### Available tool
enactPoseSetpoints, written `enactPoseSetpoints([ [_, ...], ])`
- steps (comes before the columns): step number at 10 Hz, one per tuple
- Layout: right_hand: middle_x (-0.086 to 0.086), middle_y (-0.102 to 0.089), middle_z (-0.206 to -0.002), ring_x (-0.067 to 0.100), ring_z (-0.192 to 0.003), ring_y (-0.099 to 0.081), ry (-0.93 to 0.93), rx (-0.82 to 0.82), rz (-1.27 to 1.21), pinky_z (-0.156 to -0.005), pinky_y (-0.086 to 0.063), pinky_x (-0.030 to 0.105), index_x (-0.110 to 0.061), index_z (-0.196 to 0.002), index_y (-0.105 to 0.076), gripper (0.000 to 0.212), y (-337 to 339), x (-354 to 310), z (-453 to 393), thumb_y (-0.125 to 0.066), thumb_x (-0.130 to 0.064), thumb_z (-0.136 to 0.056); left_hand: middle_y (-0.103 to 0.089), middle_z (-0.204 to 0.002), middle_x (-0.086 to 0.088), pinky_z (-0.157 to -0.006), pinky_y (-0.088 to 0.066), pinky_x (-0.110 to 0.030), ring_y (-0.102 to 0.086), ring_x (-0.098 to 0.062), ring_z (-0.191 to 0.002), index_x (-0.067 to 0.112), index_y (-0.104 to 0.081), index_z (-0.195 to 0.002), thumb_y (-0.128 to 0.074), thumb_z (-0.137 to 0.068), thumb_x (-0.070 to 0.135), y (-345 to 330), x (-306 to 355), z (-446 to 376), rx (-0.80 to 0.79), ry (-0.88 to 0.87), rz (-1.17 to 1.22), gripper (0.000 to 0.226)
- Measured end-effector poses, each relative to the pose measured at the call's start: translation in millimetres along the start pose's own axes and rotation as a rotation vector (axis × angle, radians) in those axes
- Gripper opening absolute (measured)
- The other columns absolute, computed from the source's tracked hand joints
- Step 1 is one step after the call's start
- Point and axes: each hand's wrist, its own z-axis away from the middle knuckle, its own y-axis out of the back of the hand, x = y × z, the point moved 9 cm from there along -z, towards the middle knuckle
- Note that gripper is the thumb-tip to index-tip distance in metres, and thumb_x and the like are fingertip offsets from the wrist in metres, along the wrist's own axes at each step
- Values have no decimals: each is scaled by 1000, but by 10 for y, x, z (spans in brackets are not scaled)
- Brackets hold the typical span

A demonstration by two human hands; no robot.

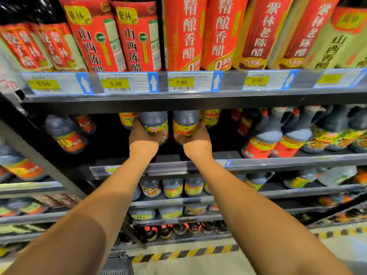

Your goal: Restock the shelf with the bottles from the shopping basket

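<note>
Bottles sit in both your hands inside the middle shelf (258, 162): your left hand (144, 134) wraps its fingers round one dark bottle (155, 124). Your right hand (195, 136) wraps another (185, 122), just beside it.

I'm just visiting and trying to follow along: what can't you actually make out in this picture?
- Head view: tops of the two held bottles, hidden by the shelf edge.
- Fingers of the left hand and right hand, wrapped behind the bottles.
- Shopping basket: cut off by the bottom edge, contents unseen.
- Far-right price tag: too blurred to read.
</note>
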Motion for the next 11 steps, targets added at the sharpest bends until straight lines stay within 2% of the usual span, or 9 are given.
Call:
enactPoseSetpoints([
  [1,9,-66,-137,34,-124,-65,14,64,-84,-101,-54,40,-17,-141,-49,80,42,19,-11,-90,-38,-76,-67,-140,-14,-102,-55,-52,-65,-40,-126,14,-51,-141,-92,-79,34,33,-56,-15,-55,-52,-36,77],
  [4,7,-71,-128,34,-117,-68,19,72,-144,-96,-56,41,-19,-134,-52,68,85,44,-2,-88,-32,-77,-67,-137,-15,-99,-54,-44,-64,-39,-125,11,-48,-140,-87,-85,28,66,-69,60,-61,-93,-59,70],
  [7,9,-69,-130,31,-116,-69,21,98,-156,-97,-57,43,-18,-138,-50,80,124,37,89,-90,-38,-71,-67,-137,-14,-99,-54,-42,-65,-39,-125,11,-48,-139,-88,-84,29,50,-67,57,-60,-48,-45,70],
  [8,10,-69,-132,33,-119,-68,29,103,-162,-100,-55,43,-18,-138,-50,77,150,-18,120,-90,-33,-75,-67,-136,-15,-97,-54,-43,-65,-41,-124,11,-48,-136,-87,-85,31,48,-21,43,-74,-44,-69,68],
  [9,10,-67,-134,34,-120,-67,15,62,-86,-100,-54,41,-18,-140,-47,76,124,-34,115,-87,-37,-77,-64,-135,-16,-97,-55,-45,-64,-42,-122,13,-48,-137,-83,-87,34,100,-25,114,-102,-59,-109,64],
  [10,11,-67,-132,37,-114,-66,5,16,25,-93,-55,40,-20,-139,-52,77,130,-1,153,-71,-57,-74,-63,-129,-18,-95,-56,-49,-63,-41,-117,13,-47,-142,-74,-92,37,244,-70,266,-113,-182,-202,62],
  [11,18,-67,-118,40,-103,-63,47,62,359,-91,-55,48,-8,-113,-64,66,252,-37,512,-56,-68,-88,-59,-132,-18,-101,-51,-49,-58,-39,-122,11,-46,-149,-59,-104,44,480,-141,568,-109,-321,-433,57],
])
